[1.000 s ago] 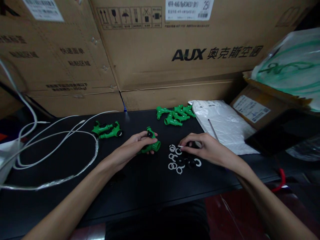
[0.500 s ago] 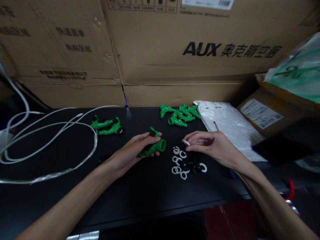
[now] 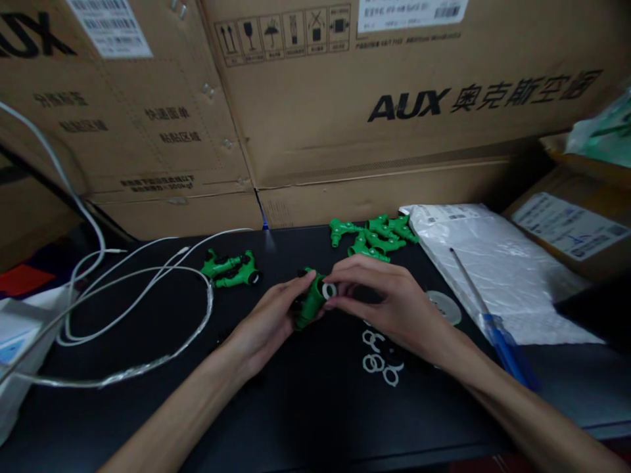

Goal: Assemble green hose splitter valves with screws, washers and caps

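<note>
My left hand (image 3: 276,314) is wrapped round a green plastic pipe fitting (image 3: 310,303), its wide mouth turned to the right. Pinched between thumb and fingers of my right hand (image 3: 377,289) is a white ring washer (image 3: 329,290), held right at that mouth. Whether the washer sits inside the mouth or just against it, I cannot tell. Several loose white washers (image 3: 373,362) lie on the black table below my right hand, partly hidden by it, with dark pieces among them that are hard to make out.
More green fittings (image 3: 369,238) lie at the back, and a few with black parts (image 3: 231,268) to the left. A blue-handled screwdriver (image 3: 503,341) rests by a white plastic mailer (image 3: 493,263). White cables (image 3: 148,282) loop at left; cardboard boxes (image 3: 394,151) stand behind.
My right hand has moved left from the washer pile, bringing the white washer to the fitting's mouth. My left hand still grips the fitting, now turned somewhat. The camera view has shifted.
</note>
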Motion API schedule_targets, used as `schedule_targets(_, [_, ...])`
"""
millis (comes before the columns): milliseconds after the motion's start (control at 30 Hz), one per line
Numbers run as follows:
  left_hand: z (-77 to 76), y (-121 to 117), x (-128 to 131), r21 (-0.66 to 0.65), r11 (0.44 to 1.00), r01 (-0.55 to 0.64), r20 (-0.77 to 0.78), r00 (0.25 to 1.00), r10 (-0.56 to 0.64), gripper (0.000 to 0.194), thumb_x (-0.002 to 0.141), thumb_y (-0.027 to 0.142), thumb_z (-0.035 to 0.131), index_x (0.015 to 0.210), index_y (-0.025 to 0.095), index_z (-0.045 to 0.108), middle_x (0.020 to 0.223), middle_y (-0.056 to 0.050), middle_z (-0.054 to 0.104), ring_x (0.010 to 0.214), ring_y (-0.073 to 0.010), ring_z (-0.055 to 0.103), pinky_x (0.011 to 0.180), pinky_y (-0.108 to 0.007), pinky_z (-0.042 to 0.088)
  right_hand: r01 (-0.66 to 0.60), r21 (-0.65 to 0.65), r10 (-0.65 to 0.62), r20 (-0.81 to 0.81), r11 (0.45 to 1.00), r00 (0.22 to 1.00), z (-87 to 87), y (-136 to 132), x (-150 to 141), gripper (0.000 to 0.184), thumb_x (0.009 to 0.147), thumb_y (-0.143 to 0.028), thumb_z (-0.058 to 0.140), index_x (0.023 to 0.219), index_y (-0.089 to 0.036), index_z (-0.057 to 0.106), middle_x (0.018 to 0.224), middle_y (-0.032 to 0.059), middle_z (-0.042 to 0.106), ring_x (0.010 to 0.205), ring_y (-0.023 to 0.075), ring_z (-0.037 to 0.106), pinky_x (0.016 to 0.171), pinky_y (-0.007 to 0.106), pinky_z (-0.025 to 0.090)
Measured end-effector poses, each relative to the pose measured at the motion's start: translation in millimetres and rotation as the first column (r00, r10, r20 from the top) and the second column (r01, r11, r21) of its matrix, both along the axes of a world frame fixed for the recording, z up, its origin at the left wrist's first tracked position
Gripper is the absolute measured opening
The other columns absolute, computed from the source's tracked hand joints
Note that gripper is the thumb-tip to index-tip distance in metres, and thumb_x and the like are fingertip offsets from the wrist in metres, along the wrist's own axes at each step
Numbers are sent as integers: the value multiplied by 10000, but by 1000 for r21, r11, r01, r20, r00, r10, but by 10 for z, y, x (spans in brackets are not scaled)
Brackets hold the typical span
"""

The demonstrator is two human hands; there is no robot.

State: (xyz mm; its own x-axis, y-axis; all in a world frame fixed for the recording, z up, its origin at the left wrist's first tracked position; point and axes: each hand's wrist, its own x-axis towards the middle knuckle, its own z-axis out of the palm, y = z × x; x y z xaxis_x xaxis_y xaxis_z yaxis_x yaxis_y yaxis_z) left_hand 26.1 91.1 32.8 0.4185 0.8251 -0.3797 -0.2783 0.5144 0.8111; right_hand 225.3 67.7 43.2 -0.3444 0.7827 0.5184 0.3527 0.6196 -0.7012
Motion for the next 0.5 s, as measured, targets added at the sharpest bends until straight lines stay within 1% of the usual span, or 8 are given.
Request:
schedule_targets(133, [-15, -33, 16, 13, 999, 31, -19, 999, -31, 274, 851, 412, 798, 953, 158, 797, 930, -61, 775, 834, -146, 670, 813, -258, 547, 53, 24, -53, 16, 998, 998, -38, -24, 10, 181, 891, -210, 749, 1071, -206, 729, 1029, 43, 645, 738, 106, 631, 683, 258, 561])
schedule_targets(200, [-27, -47, 14, 1, 1000, -20, -73, 997, 20, 294, 837, 438, 807, 961, 171, 796, 987, -61, 779, 913, -161, 678, 875, -272, 531, 74, 34, -74, 26, 997, 997, -62, -34, 13, 184, 891, -249, 752, 1072, -221, 741, 1024, 42, 659, 744, 115, 638, 691, 263, 566])
schedule_targets(267, [-36, -53, 5, 10, 999, -51, -146, 988, 52, 332, 804, 470, 827, 972, 185, 794, 1055, -64, 777, 1032, -195, 673, 946, -301, 506, 85, 51, -87, 35, 995, 996, -91, -38, 7, 204, 897, -266, 745, 1098, -233, 749, 1020, 42, 672, 784, 130, 655, 710, 266, 568])
schedule_targets(300, [-38, -53, 0, 30, 999, -38, -175, 984, 42, 353, 793, 489, 829, 981, 191, 794, 1082, -66, 775, 1083, -213, 663, 966, -312, 494, 84, 54, -86, 36, 995, 996, -105, -38, 1, 228, 902, -261, 740, 1130, -240, 745, 1020, 42, 676, 810, 136, 661, 720, 264, 567])
schedule_targets(367, [-33, -48, -8, 81, 996, 33, -204, 979, -16, 381, 797, 517, 814, 1009, 201, 795, 1109, -69, 773, 1139, -237, 646, 974, -318, 479, 75, 52, -76, 24, 996, 997, -125, -36, -12, 283, 904, -233, 738, 1187, -244, 731, 1020, 42, 676, 852, 141, 662, 733, 258, 560])
schedule_targets(433, [-20, -42, -10, 118, 989, 90, -210, 976, -63, 395, 813, 537, 790, 1029, 206, 795, 1101, -69, 775, 1128, -241, 648, 952, -311, 477, 70, 26, -71, 2, 997, 998, -127, -31, -20, 311, 893, -208, 749, 1202, -233, 726, 1005, 40, 666, 840, 136, 649, 722, 253, 548])
schedule_targets(500, [-6, -40, -5, 124, 987, 102, -213, 974, -74, 413, 825, 553, 772, 1050, 207, 791, 1098, -70, 774, 1098, -237, 652, 939, -310, 477, 71, -43, -72, -27, 997, 997, -111, -28, -20, 332, 863, -222, 783, 1190, -226, 728, 987, 32, 651, 806, 131, 628, 715, 262, 540])
